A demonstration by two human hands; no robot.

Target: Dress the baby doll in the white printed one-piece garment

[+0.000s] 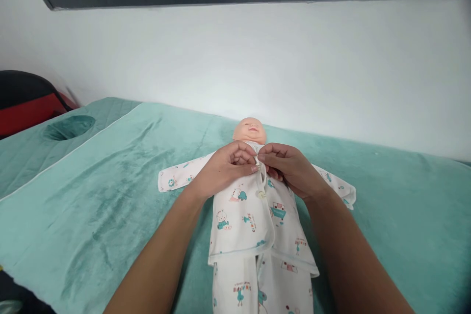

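Note:
A baby doll [250,130] lies on its back on a teal towel [110,191], head toward the wall. It wears a white printed shirt [245,218] and matching pants [239,289]. My left hand [224,167] and my right hand [289,167] meet at the doll's chest just below the neck. Both pinch the shirt's front edges at the top button. A second button [261,195] shows lower on the placket. The sleeves are spread out to each side.
The teal towel covers a padded table with a face hole [68,127] at the left end. A red and black object [25,100] stands at the far left. A white wall [257,59] rises right behind the table.

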